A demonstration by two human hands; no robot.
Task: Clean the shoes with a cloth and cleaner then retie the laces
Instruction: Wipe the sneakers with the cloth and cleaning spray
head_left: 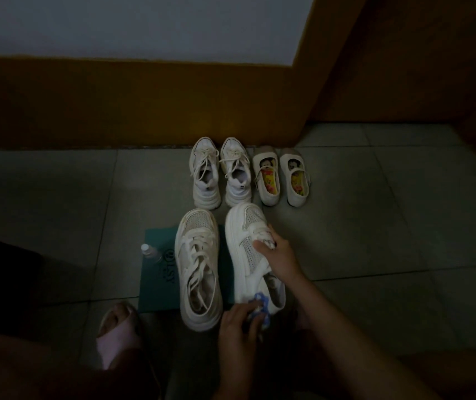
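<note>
Two large white platform sneakers lie side by side on the floor. My right hand (pixel 278 255) grips the right sneaker (pixel 245 226) across its laces and tilts it onto its side. Pressed against that shoe's heel is a white cloth with a blue pattern (pixel 259 306), bunched in my left hand (pixel 238 327). The left sneaker (pixel 197 267) stands upright with loose laces, partly on a teal box lid (pixel 156 281). A small clear bottle with a white cap (pixel 150 252) stands on the lid's left edge.
Against the brown skirting stand a smaller pair of white laced sneakers (pixel 220 171) and a pair of white strap shoes with cartoon insoles (pixel 284 176). My foot in a pink slipper (pixel 115 333) rests at lower left. Grey floor tiles extend to the right.
</note>
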